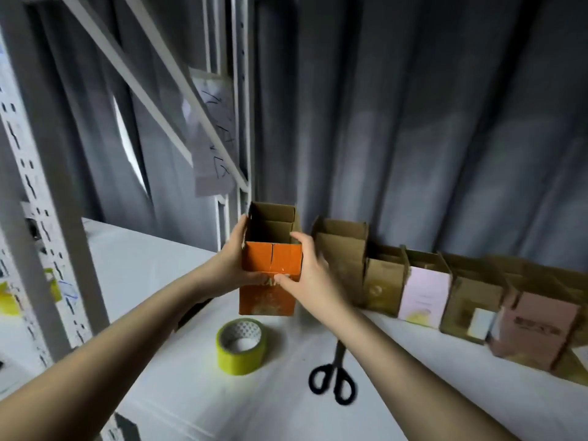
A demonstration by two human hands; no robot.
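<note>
An orange cardboard box [270, 281] stands upright on the white table [152, 272], its top flaps open. My left hand [234, 259] grips its left side, thumb at the front lower edge of the folded-down flap. My right hand [307, 275] grips the right side, fingers over the top rim and thumb pressing the front flap. A roll of yellow-green tape [241, 345] lies flat on the table just in front of the box. Black-handled scissors [334, 374] lie to the right of the tape, partly under my right forearm.
A row of several open cardboard boxes [413, 288] lines the back right of the table against a grey curtain [413, 122]. A white metal shelf frame [38, 186] rises at the left, with a written paper sheet [213, 135] hanging behind its brace.
</note>
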